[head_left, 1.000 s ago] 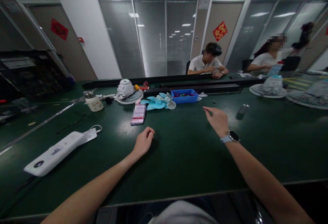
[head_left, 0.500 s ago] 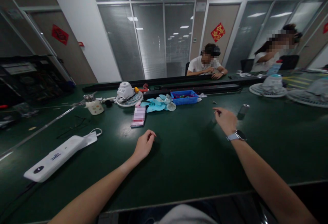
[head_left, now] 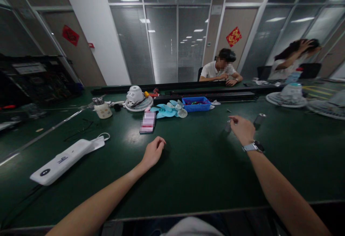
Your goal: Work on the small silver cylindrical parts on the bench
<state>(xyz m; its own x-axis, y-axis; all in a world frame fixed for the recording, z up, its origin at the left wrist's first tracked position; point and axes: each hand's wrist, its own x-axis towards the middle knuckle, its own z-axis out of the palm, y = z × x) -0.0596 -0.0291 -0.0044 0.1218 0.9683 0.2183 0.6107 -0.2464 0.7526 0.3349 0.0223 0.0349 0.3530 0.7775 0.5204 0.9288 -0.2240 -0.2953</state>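
Note:
My left hand (head_left: 154, 151) rests on the green table (head_left: 188, 171), its fingers curled together with nothing visible in them. The phone (head_left: 147, 122) lies a little beyond it. Further right, my right hand (head_left: 242, 128), with a watch (head_left: 253, 146) at its wrist, has its fingers bent in a pinch; what they hold, if anything, is too small to tell. Just left of and below those fingertips is a small metallic cylinder (head_left: 228, 126); contact with it is unclear. A second metallic cylinder (head_left: 260, 119) stands just right of the hand.
Light-blue fan blades (head_left: 168, 110), a blue bin (head_left: 196, 104) of small parts and a white fan part (head_left: 135, 97) sit further back. A jar (head_left: 102, 108) and a white power strip (head_left: 66, 160) are on the left. Two people sit across the table.
The view has shifted slightly, moving the scene a little right. The small cylinder by my right fingertips shows more clearly. The person at far right has raised a hand to the head.

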